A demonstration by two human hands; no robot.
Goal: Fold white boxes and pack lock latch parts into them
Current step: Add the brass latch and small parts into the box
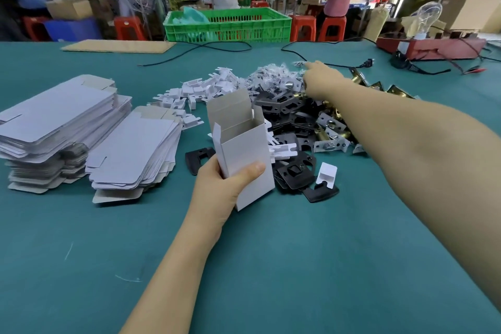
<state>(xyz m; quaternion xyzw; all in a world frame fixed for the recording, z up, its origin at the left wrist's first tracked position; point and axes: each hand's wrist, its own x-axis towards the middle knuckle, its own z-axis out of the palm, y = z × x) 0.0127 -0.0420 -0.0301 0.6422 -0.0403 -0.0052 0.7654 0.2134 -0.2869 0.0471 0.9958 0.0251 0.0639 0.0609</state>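
Note:
My left hand (225, 187) grips an erected white box (244, 154) near its bottom, upright with its top flap open. My right hand (320, 81) reaches far over the parts heap, its fingers stretched out onto a pile of small clear bags of screws (273, 76). Below it lie black plates (292, 171), brass and silver latch bodies (330, 133) and white card inserts (200, 89). Whether the right hand holds a bag is hidden by the hand itself.
Two stacks of flat white box blanks (67, 127) lie at the left on the green table (244, 266). Black cables (217, 49), a red tester with a bulb (431, 46) and a green crate (227, 24) are beyond. People work at benches behind.

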